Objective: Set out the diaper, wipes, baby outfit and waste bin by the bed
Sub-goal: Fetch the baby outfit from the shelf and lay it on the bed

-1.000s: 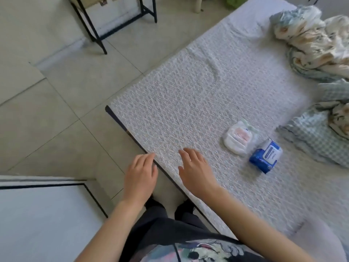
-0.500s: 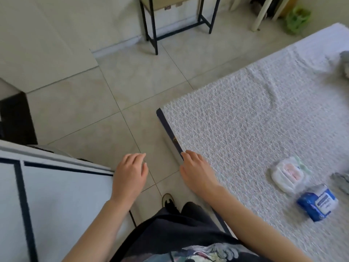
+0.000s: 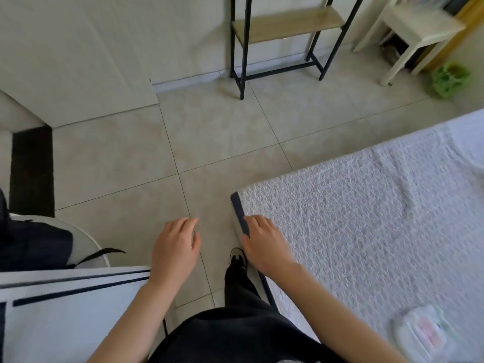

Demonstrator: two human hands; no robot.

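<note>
A folded white diaper (image 3: 421, 334) lies on the white textured bed cover (image 3: 366, 218) at the lower right. My right hand (image 3: 264, 242) hovers over the bed's near corner, fingers apart, holding nothing. My left hand (image 3: 175, 247) hangs over the tiled floor to its left, also holding nothing. The wipes pack, the baby outfit and a waste bin are out of view.
A black metal shelf frame with a wooden board (image 3: 282, 35) stands against the far wall. A white stool (image 3: 416, 30) and a green object (image 3: 449, 78) are at the top right. A white panel with dark stripes (image 3: 65, 310) and a dark bag (image 3: 31, 244) sit at the lower left.
My view has swung left, away from the bed toward the floor. The wipes pack and the bedding have left the frame. Both hands stay open in front of me.
</note>
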